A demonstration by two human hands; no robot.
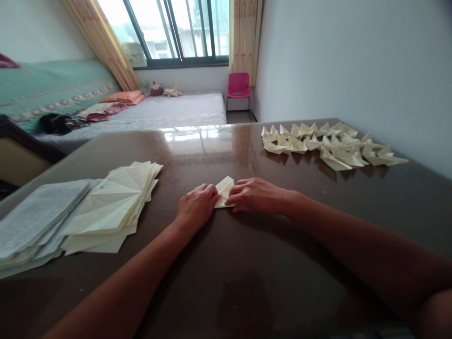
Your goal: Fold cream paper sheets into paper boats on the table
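A small piece of folded cream paper (pixel 225 187) lies on the brown tabletop (pixel 197 273), between my two hands. My left hand (pixel 197 202) grips its left side, thumb and fingers closed together at the edge. From the right, my right hand (pixel 256 195) pinches the other side with bent fingers. The paper's upper part rises to a blunt point between the fingertips, and its lower edge is straight. My fingers hide both of its ends.
Creased cream sheets (pixel 113 197) lie piled at the left, beside a stack of greyish printed paper (pixel 45 212). Several folded paper boats (pixel 342 153) stand at the far right near the wall. Beyond the table are a bed (pixel 190 108) and a pink chair (pixel 239 85).
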